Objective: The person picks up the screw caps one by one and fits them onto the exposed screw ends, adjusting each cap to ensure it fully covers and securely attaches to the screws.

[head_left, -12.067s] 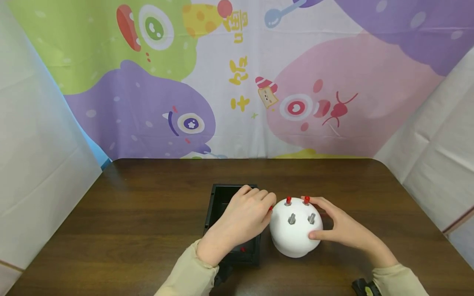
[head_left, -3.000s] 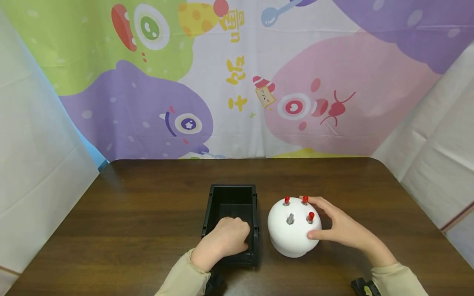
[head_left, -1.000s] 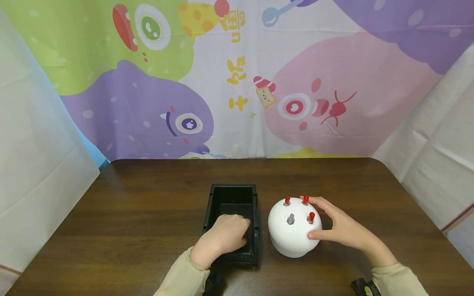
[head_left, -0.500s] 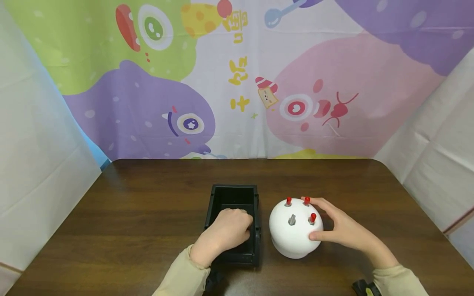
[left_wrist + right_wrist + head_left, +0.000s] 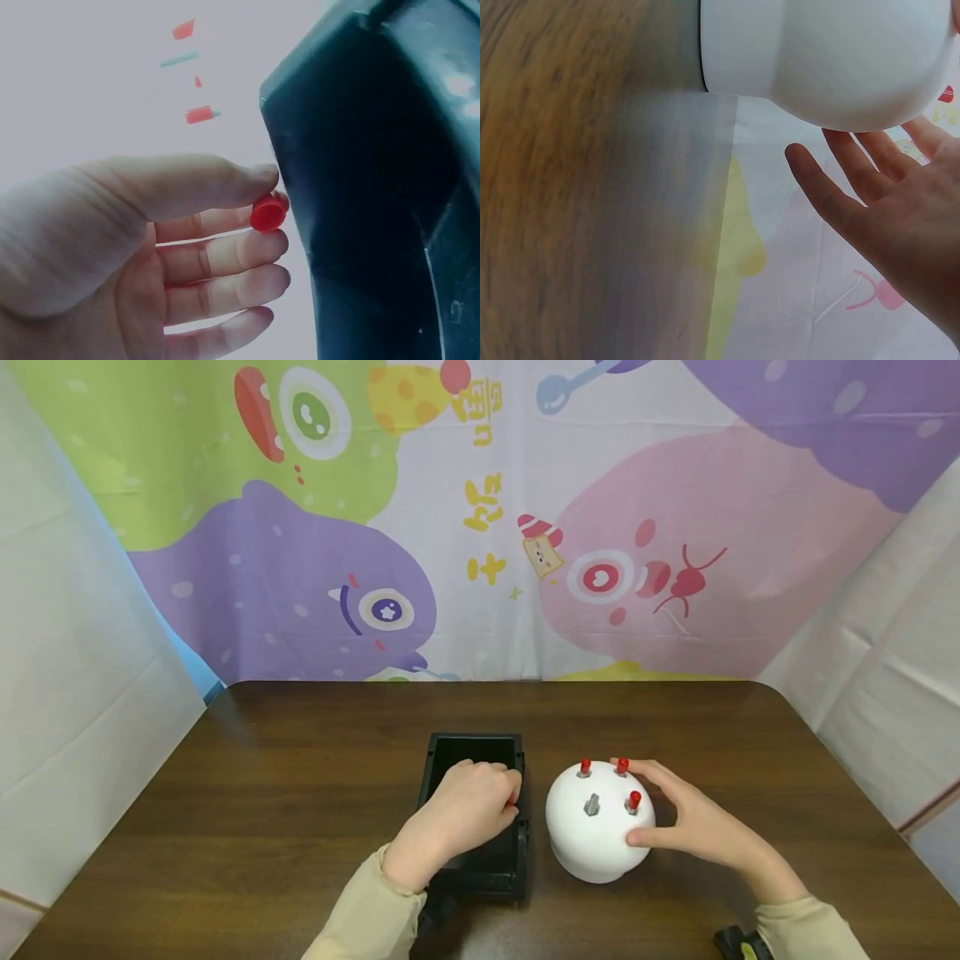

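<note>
In the left wrist view a small hollow red cap [image 5: 268, 215] is pinched between the thumb and index finger of my left hand [image 5: 468, 806]; the head view hides it. That hand is above the black bin [image 5: 487, 883]. A white dome-topped body [image 5: 592, 847] stands to the right of the bin. My right hand [image 5: 697, 818] holds its right side, thumb at the front and fingers behind. On the dome, several grey metal posts stick up. Red caps [image 5: 634, 800] cover three of them; the front-left post [image 5: 592, 804] is bare.
The bin and dome stand on a dark brown wooden table [image 5: 300, 793]. A cartoon-printed curtain [image 5: 487, 627] hangs behind it, with white cloth at both sides. A black object [image 5: 733, 942] lies by the right sleeve.
Twelve seconds ago the front-right post was bare; now it has a red cap. Lately my left hand has risen from within the bin and shifted away from me and right. The right hand stays.
</note>
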Motion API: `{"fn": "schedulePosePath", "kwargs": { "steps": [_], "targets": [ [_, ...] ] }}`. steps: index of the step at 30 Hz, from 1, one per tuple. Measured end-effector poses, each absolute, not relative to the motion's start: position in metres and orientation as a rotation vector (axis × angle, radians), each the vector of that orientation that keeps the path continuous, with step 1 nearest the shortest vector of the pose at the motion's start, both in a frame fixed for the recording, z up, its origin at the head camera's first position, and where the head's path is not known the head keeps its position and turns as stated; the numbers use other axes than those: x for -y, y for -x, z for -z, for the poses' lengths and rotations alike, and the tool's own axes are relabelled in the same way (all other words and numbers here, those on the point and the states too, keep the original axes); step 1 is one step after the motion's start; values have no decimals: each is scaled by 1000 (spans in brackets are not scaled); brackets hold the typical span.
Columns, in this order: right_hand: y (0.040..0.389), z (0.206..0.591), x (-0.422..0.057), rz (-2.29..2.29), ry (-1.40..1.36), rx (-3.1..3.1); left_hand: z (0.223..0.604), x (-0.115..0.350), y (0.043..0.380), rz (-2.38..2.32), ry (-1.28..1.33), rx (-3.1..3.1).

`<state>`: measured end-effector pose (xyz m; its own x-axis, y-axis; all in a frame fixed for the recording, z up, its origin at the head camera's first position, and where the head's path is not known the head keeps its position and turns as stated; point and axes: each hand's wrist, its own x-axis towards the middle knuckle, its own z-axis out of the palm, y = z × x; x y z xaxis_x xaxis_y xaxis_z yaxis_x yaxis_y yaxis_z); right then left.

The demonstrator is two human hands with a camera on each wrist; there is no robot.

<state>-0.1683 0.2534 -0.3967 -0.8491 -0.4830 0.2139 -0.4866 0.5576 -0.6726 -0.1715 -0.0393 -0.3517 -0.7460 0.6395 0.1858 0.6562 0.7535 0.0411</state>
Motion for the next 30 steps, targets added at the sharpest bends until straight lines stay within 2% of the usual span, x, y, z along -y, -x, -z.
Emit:
{"fn": "schedulePosePath", "kwargs": {
  "steps": [30],
  "targets": [
    [168, 395, -254, -1228, -825, 2792, 326, 10, 166, 242, 1108, 2605]
  ]
}}
